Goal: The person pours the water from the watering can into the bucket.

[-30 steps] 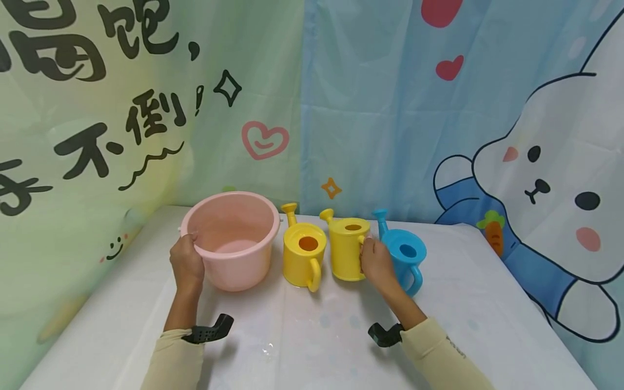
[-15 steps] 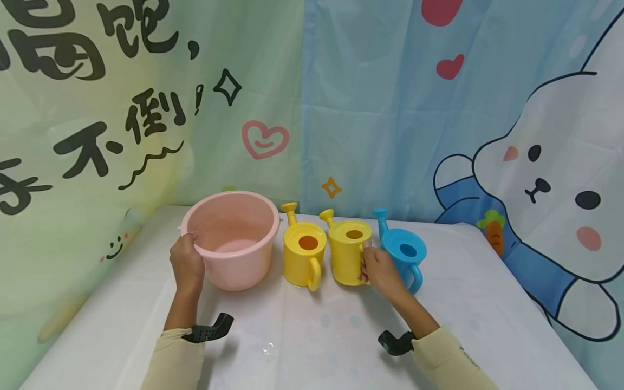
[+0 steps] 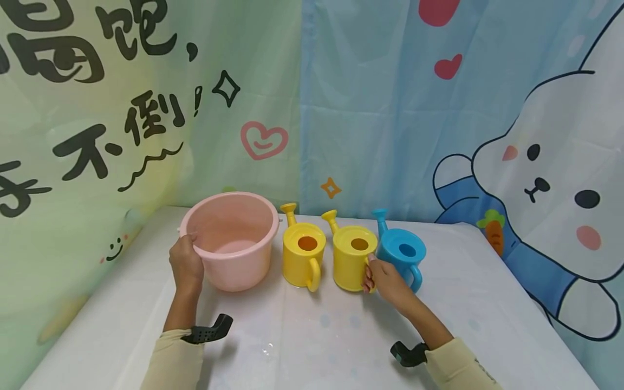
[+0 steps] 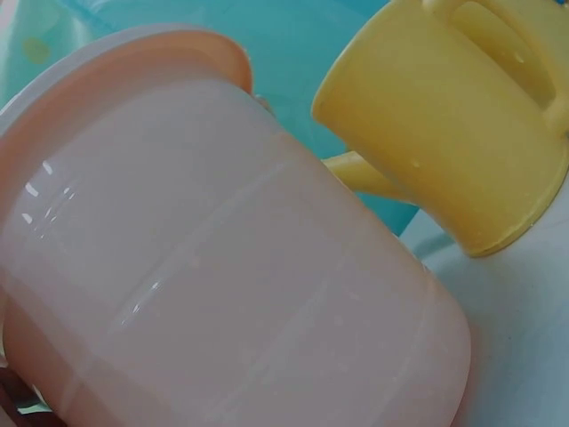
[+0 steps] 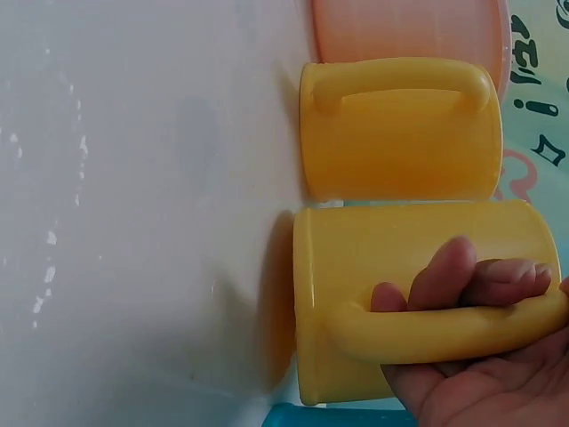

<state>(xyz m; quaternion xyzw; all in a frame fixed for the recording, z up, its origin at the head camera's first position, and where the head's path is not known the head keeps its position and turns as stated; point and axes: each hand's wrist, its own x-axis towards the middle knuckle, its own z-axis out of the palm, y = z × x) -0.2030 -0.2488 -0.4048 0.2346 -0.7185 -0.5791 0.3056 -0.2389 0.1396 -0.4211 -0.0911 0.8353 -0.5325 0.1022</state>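
Note:
A pink bucket (image 3: 239, 271) stands at the left, and my left hand (image 3: 187, 262) grips its rim from the near left side. My right hand (image 3: 387, 279) holds the handle of a yellow watering can (image 3: 348, 268), its fingers curled through the loop. The right wrist view shows these fingers between the handle (image 5: 436, 336) and the can body. Between bucket and held can stands a second yellow watering can (image 3: 297, 265), its handle toward me. Just right of the held can is a blue watering can (image 3: 402, 244), partly hidden behind my right hand.
A white-covered table (image 3: 302, 341) lies under everything. Behind it hangs a printed curtain (image 3: 361, 135) with a rabbit, hearts and black lettering, close to the cans' spouts. Each wrist carries a black camera (image 3: 209, 330).
My right hand has drawn the held yellow watering can a little toward me and to the right, and the can has turned slightly. My left hand and the bucket stay put.

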